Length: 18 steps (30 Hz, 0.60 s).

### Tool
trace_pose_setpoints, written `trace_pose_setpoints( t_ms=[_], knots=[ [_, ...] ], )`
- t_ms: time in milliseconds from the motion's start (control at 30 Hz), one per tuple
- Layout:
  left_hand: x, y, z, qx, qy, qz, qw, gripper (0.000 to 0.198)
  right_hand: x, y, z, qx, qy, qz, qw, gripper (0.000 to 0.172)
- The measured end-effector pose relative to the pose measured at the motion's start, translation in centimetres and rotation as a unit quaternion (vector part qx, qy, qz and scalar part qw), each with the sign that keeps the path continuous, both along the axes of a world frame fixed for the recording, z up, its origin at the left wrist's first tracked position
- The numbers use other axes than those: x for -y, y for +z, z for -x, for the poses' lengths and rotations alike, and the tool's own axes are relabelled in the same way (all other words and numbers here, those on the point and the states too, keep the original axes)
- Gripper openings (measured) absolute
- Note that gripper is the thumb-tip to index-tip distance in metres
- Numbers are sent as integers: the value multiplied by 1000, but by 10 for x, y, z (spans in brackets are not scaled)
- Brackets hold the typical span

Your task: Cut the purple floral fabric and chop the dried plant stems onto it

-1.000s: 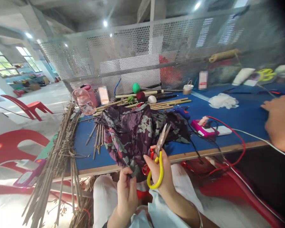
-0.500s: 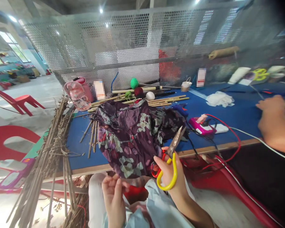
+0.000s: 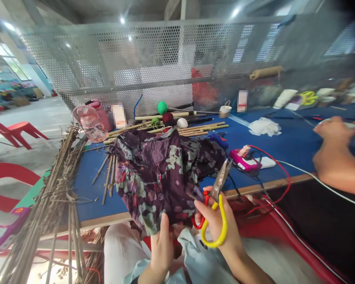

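Blue table (image 3: 284, 146) w/ floral cloth (image 3: 159, 169); left hand (image 3: 162, 246) pinches its edge, right hand (image 3: 217, 223) grips scissors (image 3: 214, 209), blades apart.

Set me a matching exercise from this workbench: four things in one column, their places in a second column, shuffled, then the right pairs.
Things
1. scissors
2. cloth
3. green ball
4. bundle of sticks

Places
A. at the left end of the table
B. in the right hand
C. hanging over the table's near edge, gripped by the left hand
D. at the far side, by the mesh screen

Pairs: 1-B, 2-C, 3-D, 4-A
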State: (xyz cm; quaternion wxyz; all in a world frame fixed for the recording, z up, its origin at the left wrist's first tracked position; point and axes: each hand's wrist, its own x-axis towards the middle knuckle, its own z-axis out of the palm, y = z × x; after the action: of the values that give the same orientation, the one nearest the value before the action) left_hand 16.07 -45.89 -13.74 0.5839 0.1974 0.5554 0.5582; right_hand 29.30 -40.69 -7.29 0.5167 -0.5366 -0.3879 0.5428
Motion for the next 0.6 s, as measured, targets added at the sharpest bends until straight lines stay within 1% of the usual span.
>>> trace_pose_setpoints(
  t_ms=[67,133,167,233,300,367,433,533,600],
  knots=[
    [1,7,5,36,-7,-4,999,50,2,-3,3,-12,14,13,1000,49],
    [-1,17,8,121,-8,-31,992,47,3,-6,7,-20,21,29,999,49],
    [-3,23,8,177,-4,-48,983,43,4,-8,9,-20,25,31,999,49],
    [-9,34,8,304,2,-79,950,38,5,-10,9,-14,38,24,999,48],
    [-14,43,5,382,-11,-89,920,41,7,-11,5,8,52,13,999,50],
    [-18,48,1,416,-30,-90,905,46,15,-11,-3,38,58,-1,998,52],
    [-21,50,-4,430,-28,-94,898,49,26,-13,-14,53,82,-13,995,50],
    [-23,49,-11,431,-8,-119,895,48,48,-24,-26,39,173,-1,984,43],
    [-21,48,-15,426,-10,-136,894,48,63,-34,-31,35,219,19,975,43]
  ],
)
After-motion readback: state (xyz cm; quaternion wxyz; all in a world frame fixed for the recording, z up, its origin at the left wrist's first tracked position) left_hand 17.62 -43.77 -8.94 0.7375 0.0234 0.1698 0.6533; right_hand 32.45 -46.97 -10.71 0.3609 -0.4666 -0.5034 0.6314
